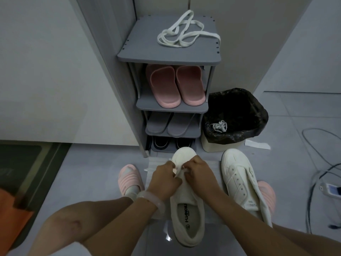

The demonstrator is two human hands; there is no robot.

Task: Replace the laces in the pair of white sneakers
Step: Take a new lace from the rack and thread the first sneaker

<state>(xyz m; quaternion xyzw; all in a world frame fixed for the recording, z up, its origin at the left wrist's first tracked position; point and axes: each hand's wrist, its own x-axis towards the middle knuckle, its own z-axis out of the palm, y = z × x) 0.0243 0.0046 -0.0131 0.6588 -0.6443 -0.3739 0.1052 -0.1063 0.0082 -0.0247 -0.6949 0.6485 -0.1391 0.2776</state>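
A white sneaker (187,217) is lying on the floor directly in front of the person, toe pointing away, resting on a pale sheet (153,167) spread over the tiles. Its lacing area is being covered by both hands. The left hand (164,179) is being held with curled fingers (172,166) that are pinching a white lace (180,170) over the front of the shoe; a pale bracelet (153,199) is being worn on that wrist. The right hand (198,172) is likewise being kept curled, its fingertips pinching the same lace just beside the left ones. How far the lace is threaded cannot be told, as the eyelets are hidden.

Just to the right, the second white sneaker (241,179) is lying with bare eyelets, no lace being seen in it. Pink slippers (130,179) are being worn on the person's feet either side.

Further off, a bin (219,145) lined with a black bag (238,111) is standing beside the shoe rack (168,107); a small bundle of white lace (219,126) is lying inside the bag. In the rack's lowest compartment dark shoes (162,143) are being stored, grey slippers (170,124) on the shelf above, and a pink pair (175,85) above those. On the top shelf, farthest away, a loose white lace (186,31) is lying coiled. Cables (317,172) are trailing across the floor at the far right.
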